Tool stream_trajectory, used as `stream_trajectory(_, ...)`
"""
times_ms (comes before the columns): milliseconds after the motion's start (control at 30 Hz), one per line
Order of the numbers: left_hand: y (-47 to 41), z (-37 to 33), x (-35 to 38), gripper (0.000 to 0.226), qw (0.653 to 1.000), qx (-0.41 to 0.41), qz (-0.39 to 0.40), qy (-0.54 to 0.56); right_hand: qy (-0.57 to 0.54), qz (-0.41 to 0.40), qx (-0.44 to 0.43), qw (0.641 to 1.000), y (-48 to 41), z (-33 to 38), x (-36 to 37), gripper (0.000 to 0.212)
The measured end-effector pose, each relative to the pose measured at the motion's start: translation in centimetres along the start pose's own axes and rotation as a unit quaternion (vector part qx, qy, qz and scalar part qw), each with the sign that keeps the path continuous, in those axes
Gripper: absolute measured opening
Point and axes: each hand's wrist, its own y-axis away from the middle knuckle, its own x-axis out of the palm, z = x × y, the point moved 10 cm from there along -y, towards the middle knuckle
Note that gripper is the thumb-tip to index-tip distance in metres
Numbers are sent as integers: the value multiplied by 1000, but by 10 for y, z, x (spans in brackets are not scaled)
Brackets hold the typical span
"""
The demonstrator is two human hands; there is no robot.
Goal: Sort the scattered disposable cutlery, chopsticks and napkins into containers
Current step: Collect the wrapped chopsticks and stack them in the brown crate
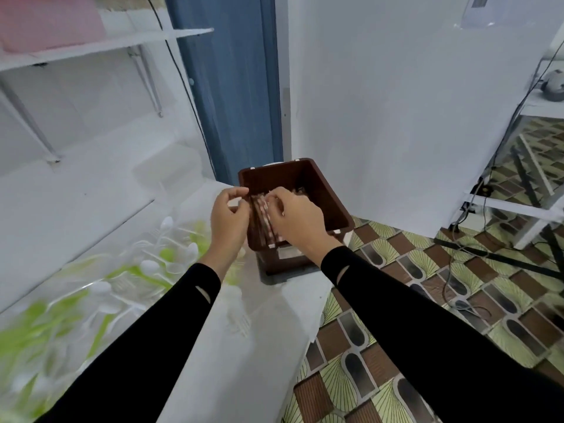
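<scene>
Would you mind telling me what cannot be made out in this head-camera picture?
1. Head view: the floor of the brown square plastic box is hidden by the left hand, the right hand and the bundle of paper-wrapped chopsticks they grip.
2. Head view: the count of chopsticks; fingers cover them.
3. Head view: the white plastic spoons and forks at lower left are motion-blurred; no count possible.

Nothing is legible; the pale patch [288,254] on the brown box [337,206] is blurred.

hands [229,221] [297,219] pinch wrapped chopsticks [265,222] — in brown container [332,193].
</scene>
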Motion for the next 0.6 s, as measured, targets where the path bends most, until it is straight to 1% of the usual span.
stream_trajectory(100,27,16,-64,31,999,-43,-2,-10,-38,44,-34,998,25,53,26,21)
stream_trajectory(233,89,39,-194,34,995,-94,7,-33,-90,169,-92,977,86,157,95,19)
stream_trajectory(300,126,51,-266,34,992,-112,1,-53,-115,210,-112,964,125,210,125,19)
stream_trajectory(433,218,65,-421,31,984,-143,-75,-78,-170,288,-151,930,217,323,183,19)
stream_trajectory(500,276,69,-494,32,974,-165,-128,-85,-190,323,-181,909,269,381,208,18)
stream_trajectory(600,370,69,-597,32,952,-195,-211,-108,-208,393,-237,864,353,471,239,18)
